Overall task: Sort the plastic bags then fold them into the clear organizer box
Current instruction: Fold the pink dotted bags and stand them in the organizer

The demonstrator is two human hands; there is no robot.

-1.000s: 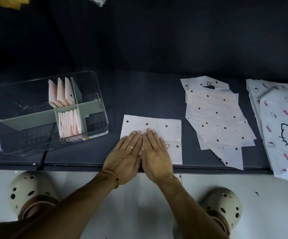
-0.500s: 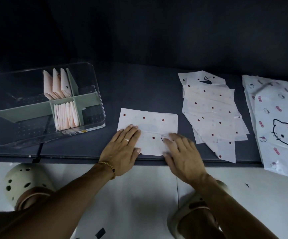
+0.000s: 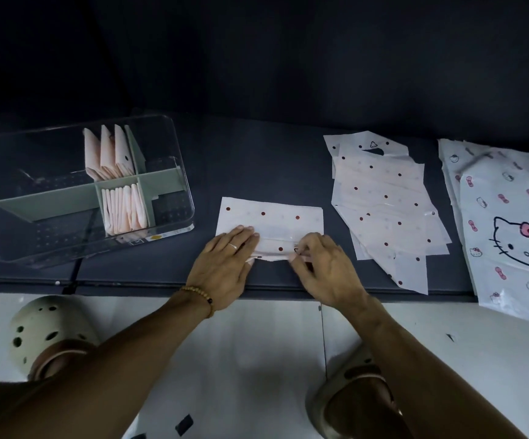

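Head view: a dotted plastic bag [image 3: 271, 218] lies flat on the dark worktop [image 3: 257, 160], near its front edge, partly folded along its near side. The left hand [image 3: 222, 264] rests on the bag's near left corner with fingers straight and flat, pressing it down. The right hand [image 3: 323, 267] curls its fingers and pinches the folded near edge at the bag's right part. The 2 hands are apart, with a strip of bag between them. The clear organizer box [image 3: 174, 172] stands to the left, holding folded bags [image 3: 124, 210] in 2 middle compartments. A pile of dotted bags [image 3: 383, 201] lies right of the hands, and cat-print bags [image 3: 510, 223] lie farther right.
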